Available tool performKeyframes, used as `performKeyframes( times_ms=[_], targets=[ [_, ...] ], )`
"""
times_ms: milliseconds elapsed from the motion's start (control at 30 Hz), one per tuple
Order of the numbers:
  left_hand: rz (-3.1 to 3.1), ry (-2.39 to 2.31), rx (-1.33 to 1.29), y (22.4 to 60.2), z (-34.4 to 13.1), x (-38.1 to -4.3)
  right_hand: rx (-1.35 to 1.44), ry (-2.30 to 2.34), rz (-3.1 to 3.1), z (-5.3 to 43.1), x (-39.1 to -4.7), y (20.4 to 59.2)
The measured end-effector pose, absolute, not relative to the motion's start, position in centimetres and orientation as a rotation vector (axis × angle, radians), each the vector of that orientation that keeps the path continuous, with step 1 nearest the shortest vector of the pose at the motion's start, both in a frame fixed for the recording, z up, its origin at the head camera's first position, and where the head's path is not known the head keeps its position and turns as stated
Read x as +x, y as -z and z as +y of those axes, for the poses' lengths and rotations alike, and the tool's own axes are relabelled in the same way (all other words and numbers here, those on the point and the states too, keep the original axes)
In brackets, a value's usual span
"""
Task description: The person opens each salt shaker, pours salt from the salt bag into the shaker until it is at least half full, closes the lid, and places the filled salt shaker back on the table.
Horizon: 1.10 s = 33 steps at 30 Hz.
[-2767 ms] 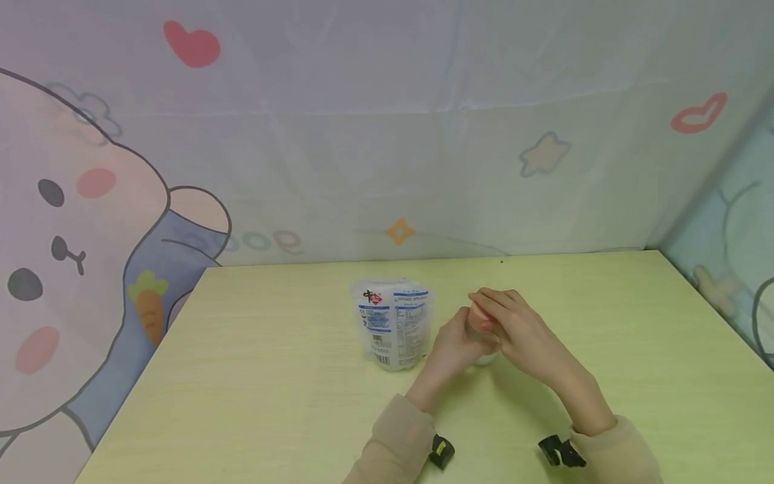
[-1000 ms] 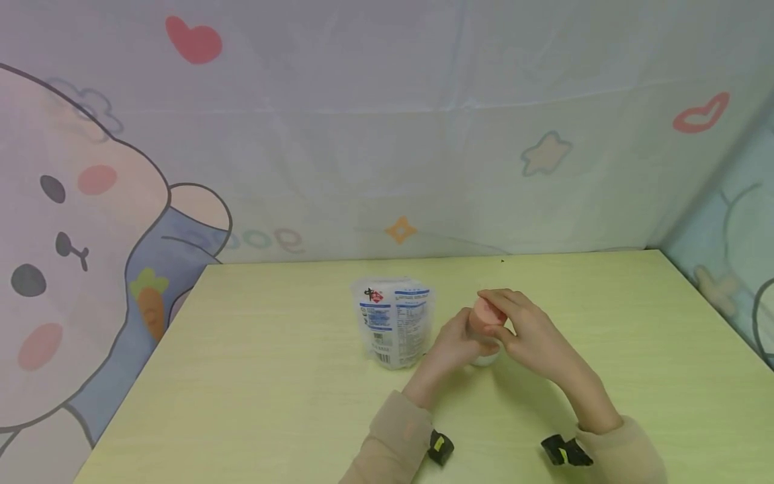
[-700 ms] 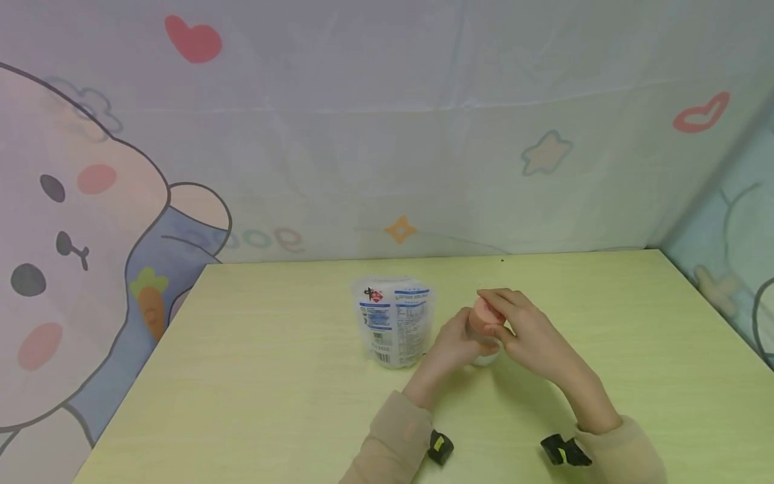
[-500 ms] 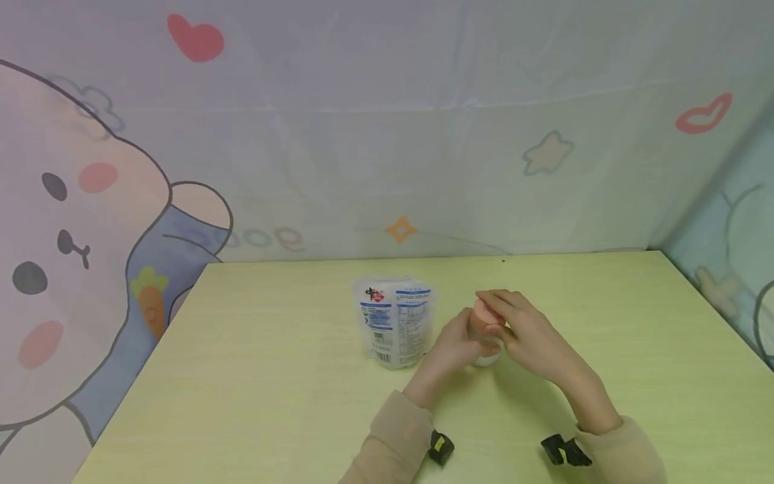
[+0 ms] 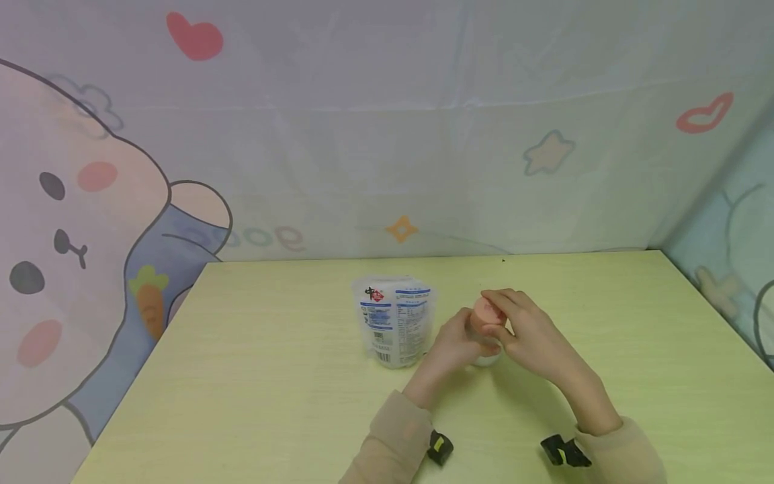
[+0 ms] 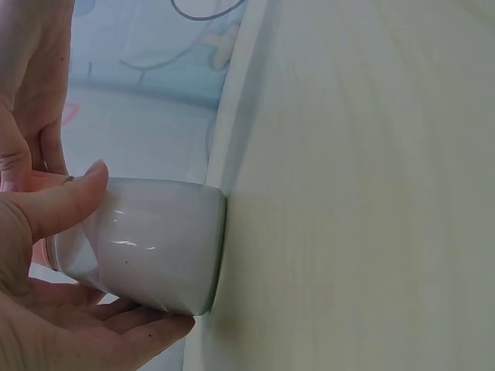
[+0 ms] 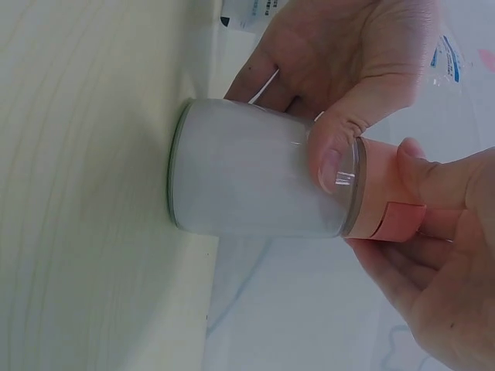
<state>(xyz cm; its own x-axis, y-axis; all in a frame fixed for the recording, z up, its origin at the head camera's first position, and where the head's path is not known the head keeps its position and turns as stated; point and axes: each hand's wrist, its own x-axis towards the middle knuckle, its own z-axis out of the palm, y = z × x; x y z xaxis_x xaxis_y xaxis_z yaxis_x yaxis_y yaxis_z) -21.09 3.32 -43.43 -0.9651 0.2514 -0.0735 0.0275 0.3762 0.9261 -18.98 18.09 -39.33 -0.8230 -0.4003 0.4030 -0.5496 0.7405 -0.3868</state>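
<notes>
A clear jar [image 7: 247, 170] filled with something white stands upright on the table, its base against the tabletop. On top is a salmon-pink lid [image 7: 383, 182] with a small raised tab on its side. My left hand [image 5: 455, 339] grips the jar around its upper body, thumb on the near side and fingers behind, as the left wrist view shows. From above, my right hand [image 5: 526, 329] pinches the lid between thumb and fingers. In the right wrist view the lid sits against the jar's neck. Part of the lid's top is covered by the right fingers.
Left of the hands stands a clear and white plastic pouch [image 5: 396, 323] with blue print and a red logo. A patterned cloth backdrop [image 5: 338, 148] rises behind the pale yellow table [image 5: 254, 376]. Black wrist devices [image 5: 440, 447] are at both cuffs.
My right hand has shifted slightly right and turned back and forth with the lid, showing more of its top than at first. The left hand stays around the jar; the pouch has not moved.
</notes>
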Motion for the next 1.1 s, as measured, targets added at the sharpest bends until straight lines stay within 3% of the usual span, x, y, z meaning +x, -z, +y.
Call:
performKeyframes(
  times_ms=[467, 1100],
  targets=[
    [2.398, -1.684, 0.251, 43.49, 3.12, -21.17, 0.638, -0.762, -2.682, 18.0, -18.7, 38.89],
    [2.395, -1.682, 0.238, 43.51, 3.29, -21.09, 0.713, -0.748, -2.668, 18.6, -18.82, 39.01]
  ],
)
